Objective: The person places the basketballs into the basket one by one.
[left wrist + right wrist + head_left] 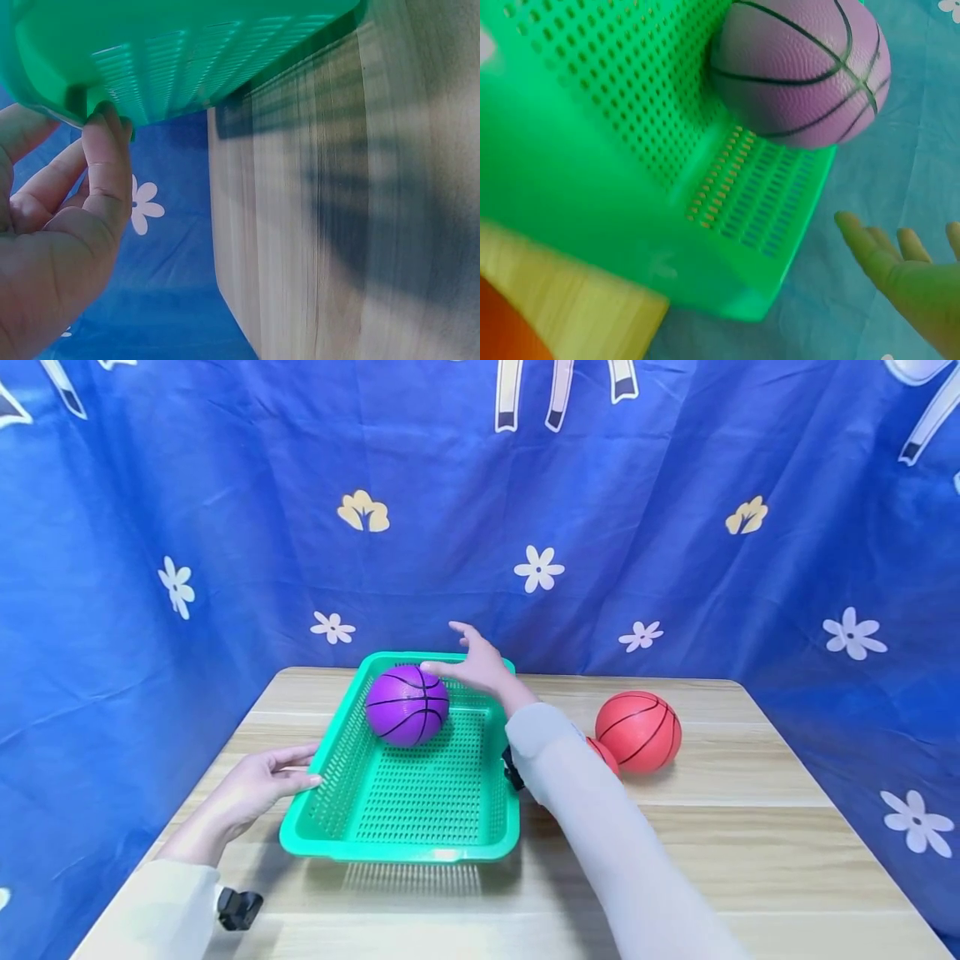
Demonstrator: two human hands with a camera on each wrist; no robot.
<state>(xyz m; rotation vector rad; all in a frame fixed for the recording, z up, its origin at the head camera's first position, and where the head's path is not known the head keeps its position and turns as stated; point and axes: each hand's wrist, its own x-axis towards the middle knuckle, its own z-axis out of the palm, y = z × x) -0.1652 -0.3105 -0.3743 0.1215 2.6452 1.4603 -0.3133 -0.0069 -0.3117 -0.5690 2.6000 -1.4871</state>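
A curtained-off space, the kind of room beyond it impossible to tell: blue fabric hangings printed with white flowers enclose a pale wood-grained worktop at back and sides.

green basket: perforated, open-topped | purple ball: black-lined, inside, toward far-left corner

Behind the bare left hand, we see a pale, plain left sleeve with a small, blocky black wrist camera beside it; behind the bare right hand, a long, similarly pale right sleeve has a second black camera on its inner side.
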